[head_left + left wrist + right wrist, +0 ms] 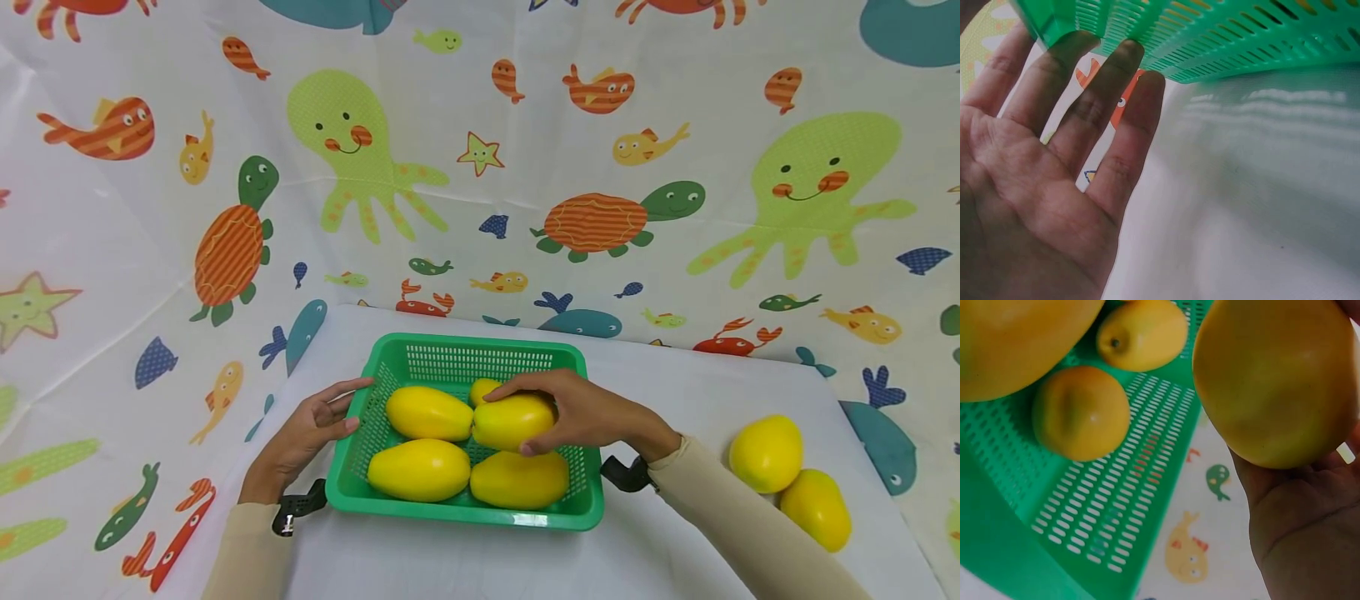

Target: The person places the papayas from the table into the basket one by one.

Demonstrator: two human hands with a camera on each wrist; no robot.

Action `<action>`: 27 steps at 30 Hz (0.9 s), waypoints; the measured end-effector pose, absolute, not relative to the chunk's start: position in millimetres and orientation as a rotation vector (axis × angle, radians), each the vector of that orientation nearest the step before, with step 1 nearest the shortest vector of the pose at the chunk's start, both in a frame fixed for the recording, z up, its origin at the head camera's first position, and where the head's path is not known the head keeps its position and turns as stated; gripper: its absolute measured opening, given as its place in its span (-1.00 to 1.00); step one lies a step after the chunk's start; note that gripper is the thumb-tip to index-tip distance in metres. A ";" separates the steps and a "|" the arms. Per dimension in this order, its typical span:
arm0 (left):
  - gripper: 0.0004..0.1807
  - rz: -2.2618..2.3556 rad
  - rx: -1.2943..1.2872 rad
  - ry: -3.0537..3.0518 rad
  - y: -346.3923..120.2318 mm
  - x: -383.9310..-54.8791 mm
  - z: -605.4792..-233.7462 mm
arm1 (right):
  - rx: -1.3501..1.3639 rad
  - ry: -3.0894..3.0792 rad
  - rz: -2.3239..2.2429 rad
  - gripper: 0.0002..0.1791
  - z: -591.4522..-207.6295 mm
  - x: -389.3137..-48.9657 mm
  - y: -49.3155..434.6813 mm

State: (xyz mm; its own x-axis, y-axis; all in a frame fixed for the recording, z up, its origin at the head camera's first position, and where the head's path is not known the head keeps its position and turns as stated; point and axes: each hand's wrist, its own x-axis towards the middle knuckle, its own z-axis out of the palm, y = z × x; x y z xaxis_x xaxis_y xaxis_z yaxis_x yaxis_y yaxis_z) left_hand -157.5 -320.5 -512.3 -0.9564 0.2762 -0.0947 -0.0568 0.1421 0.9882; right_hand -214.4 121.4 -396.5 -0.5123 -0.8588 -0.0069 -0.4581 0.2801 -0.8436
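Green basket (pixel 465 517); yellow fruit (pixel 418 471); white cloth (pixel 465 92) printed with orange-striped turtles (pixel 596 223), lime octopuses (pixel 337 108), teal whales (pixel 881 446); beige sleeves (pixel 750 517).

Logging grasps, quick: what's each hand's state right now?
Left hand: open, at the side of the green basket.
Right hand: closed, holding a yellow fruit.

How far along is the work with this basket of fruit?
Apparently done: several yellow fruits lie in the green basket. In hand: the right hand grips another fruit at the basket. Remaining, if the basket is being filled: two loose fruits on the white surface.
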 end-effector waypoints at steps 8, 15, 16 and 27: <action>-0.35 1.886 0.202 2.174 -321.7 -157.4 -514.2 | -1.244 2.056 -1.110 -0.30 -409.2 -220.9 106.4; -0.34 1.876 0.192 2.184 -321.2 -157.4 -514.2 | -1.220 2.067 -1.063 -0.31 -417.1 -222.8 96.3; -0.35 1.876 0.194 2.183 -321.1 -157.6 -514.2 | -1.218 2.073 -1.056 -0.31 -417.4 -222.8 95.2; -0.35 1.870 0.187 2.193 -320.9 -158.5 -513.4 | -1.206 2.135 -0.943 -0.35 -429.0 -226.9 84.8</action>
State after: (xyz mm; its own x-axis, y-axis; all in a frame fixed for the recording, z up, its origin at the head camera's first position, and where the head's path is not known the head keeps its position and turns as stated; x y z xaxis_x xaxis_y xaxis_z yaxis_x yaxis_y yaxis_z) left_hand -158.5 -320.9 -513.4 -0.9598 0.2592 -0.1076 -0.0652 0.1667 0.9838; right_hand -226.9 84.8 -429.0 -0.4766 -0.8744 -0.0914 -0.5213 0.3648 -0.7715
